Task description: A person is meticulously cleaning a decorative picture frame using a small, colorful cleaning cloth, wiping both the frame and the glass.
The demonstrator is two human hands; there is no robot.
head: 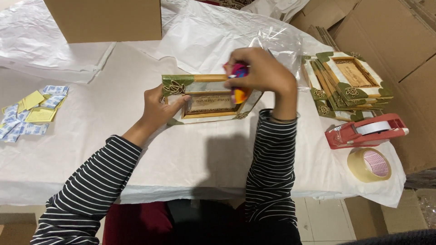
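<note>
A wooden picture frame point(206, 102) with green corner pieces and carved ornaments lies on the white paper-covered table point(181, 154). My left hand point(159, 105) grips its left edge, thumb on the front. Over the frame's right end, my right hand point(261, 70) is closed around a small bright pink and orange object point(240, 81) that rests against the frame. A clear plastic bag point(277, 38) lies just behind my right hand.
A stack of similar frames point(347, 86) sits at the right. In front of it lie a red tape dispenser point(365, 131) and a tape roll point(370, 164). Small yellow and blue packets point(32, 111) lie at the left. A cardboard box point(104, 20) stands at the back.
</note>
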